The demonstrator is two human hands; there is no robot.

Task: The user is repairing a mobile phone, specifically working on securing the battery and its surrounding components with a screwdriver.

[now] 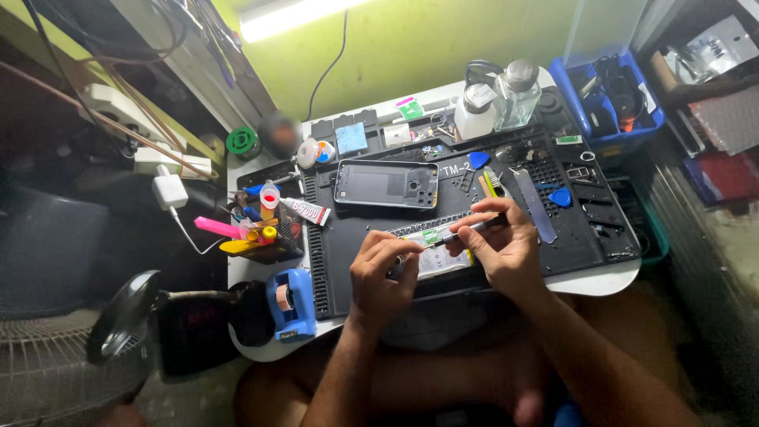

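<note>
Phone battery (439, 258), the flat white one with a green label patch, sits at the near edge of the black repair mat (589, 237), right under our hands. Our left hand (382, 273) curls over its left end, fingertips pinched down on the edge, so it's closed on the battery. Our right hand (504, 243) grips a slim grey pen-shaped tool (468, 229), held nearly flat, its tip pointing left over the top edge of the battery; whether the tip actually touches we can't tell.

Just behind the battery lies the opened phone frame (386, 184), back side up, well apart from our hands. To the right of our right hand a long metal spudger blade (536, 207) lies on the mat, with a blue triangular pick (560, 197) beside it and another blue pick (479, 159) further back. Two bottles stand at the back of the mat, a white plastic one (476, 111) and a clear glass one (518, 95). Off the mat's left edge there's a blue tape dispenser (292, 303) and a mesh holder (265, 237) with pink and yellow tools sticking out of it.
</note>
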